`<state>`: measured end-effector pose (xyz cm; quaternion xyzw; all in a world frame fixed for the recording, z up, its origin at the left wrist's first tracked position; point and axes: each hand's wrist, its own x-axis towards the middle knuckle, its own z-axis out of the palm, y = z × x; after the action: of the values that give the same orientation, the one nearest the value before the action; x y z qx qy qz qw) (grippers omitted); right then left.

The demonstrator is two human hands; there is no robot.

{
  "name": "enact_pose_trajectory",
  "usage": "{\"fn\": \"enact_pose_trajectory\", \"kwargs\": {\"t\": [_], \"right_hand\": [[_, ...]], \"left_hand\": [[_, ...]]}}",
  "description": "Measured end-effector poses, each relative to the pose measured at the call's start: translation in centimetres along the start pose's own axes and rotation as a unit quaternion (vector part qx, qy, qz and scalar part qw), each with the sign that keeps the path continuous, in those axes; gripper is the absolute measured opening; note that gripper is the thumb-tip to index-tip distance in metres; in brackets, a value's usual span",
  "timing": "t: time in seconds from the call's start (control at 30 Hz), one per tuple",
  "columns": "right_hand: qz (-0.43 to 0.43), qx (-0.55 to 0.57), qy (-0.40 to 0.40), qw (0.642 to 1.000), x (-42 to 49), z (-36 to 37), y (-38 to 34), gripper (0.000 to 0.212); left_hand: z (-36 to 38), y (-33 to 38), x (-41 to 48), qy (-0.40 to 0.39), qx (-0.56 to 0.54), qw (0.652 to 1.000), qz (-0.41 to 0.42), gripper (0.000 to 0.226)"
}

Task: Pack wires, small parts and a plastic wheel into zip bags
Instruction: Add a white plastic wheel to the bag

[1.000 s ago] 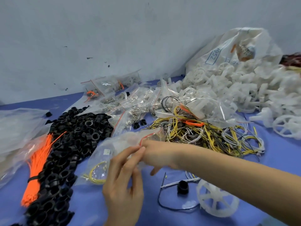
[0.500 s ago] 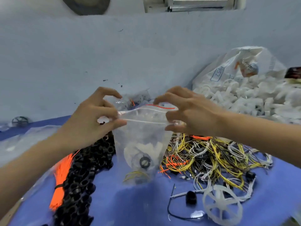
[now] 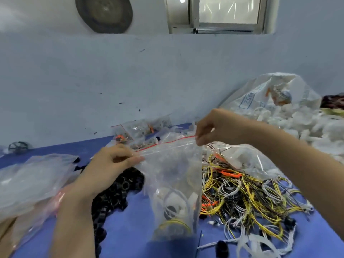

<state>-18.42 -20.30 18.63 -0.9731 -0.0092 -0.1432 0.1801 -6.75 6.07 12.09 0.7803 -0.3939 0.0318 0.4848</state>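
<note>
Hands (image 3: pixel 113 161) (image 3: pixel 214 130) pinch zip bag (image 3: pixel 175 183) (opposite corners).

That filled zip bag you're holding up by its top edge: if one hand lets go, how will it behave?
The zip bag is thin clear film, so it would probably flop and swing from the other corner. The white wheel and yellow wire sit at its bottom, so it likely hangs bottom-heavy. Both the left hand and right hand only pinch the slick strip; it may slip.

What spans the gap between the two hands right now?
In the head view, the top edge of the zip bag, with its red strip, stretches between the left hand and the right hand; each pinches one end.
</note>
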Motion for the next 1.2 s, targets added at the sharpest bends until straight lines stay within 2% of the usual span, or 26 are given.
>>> {"fn": "enact_pose_trajectory", "kwargs": {"t": [0.1, 0.2, 0.3, 0.37, 0.4, 0.47, 0.53, 0.6, 0.7, 0.8, 0.97, 1.2], "right_hand": [[0.038, 0.098, 0.015, 0.994, 0.0, -0.1, 0.7, 0.018], [0.076, 0.12, 0.088, 0.986, -0.3, 1.6, 0.3, 0.041], [0.03, 0.176, 0.092, 0.98, -0.8, 4.4, -1.9, 0.055], [0.012, 0.171, 0.052, 0.984, -0.8, 6.1, -3.1, 0.048], [0.009, 0.161, 0.043, 0.986, -0.5, 6.7, -3.6, 0.038], [0.0, 0.154, 0.044, 0.987, 0.2, 7.2, -4.2, 0.018], [-0.021, 0.179, 0.048, 0.982, 0.8, 7.3, -4.2, 0.011], [-0.038, 0.209, 0.051, 0.976, 1.2, 7.4, -3.8, 0.012], [-0.049, 0.231, 0.073, 0.969, 1.5, 7.7, -2.8, 0.016], [-0.044, 0.27, 0.074, 0.959, 1.7, 7.8, -1.9, 0.023], [-0.04, 0.326, 0.059, 0.943, 2.0, 8.1, -0.9, 0.015], [-0.065, 0.329, 0.043, 0.941, 1.9, 8.1, -0.7, 0.026]], "left_hand": [[0.1, 0.9, 0.2, 0.014, -0.044, 0.998, 0.042, 0.021], [0.3, 1.5, 0.3, 0.034, -0.08, 0.994, 0.064, 0.034], [1.0, 1.8, 0.4, 0.031, -0.07, 0.995, 0.065, 0.049], [1.3, 1.7, 0.4, 0.027, -0.086, 0.994, 0.069, 0.052], [1.4, 1.6, 0.3, 0.028, -0.09, 0.993, 0.075, 0.053], [1.8, 1.5, 0.4, 0.024, -0.085, 0.992, 0.086, 0.053], [2.4, 1.2, 0.7, 0.022, -0.096, 0.991, 0.088, 0.056], [3.1, 1.0, 1.2, 0.033, -0.115, 0.99, 0.074, 0.051], [4.1, 0.7, 1.8, 0.044, -0.124, 0.991, 0.023, 0.018], [4.8, 0.7, 2.0, 0.044, -0.12, 0.992, 0.004, 0.02], [5.9, 1.2, 2.2, 0.057, -0.131, 0.99, 0.002, 0.013], [6.1, 1.1, 2.2, 0.044, -0.109, 0.993, 0.024, 0.011]]}}
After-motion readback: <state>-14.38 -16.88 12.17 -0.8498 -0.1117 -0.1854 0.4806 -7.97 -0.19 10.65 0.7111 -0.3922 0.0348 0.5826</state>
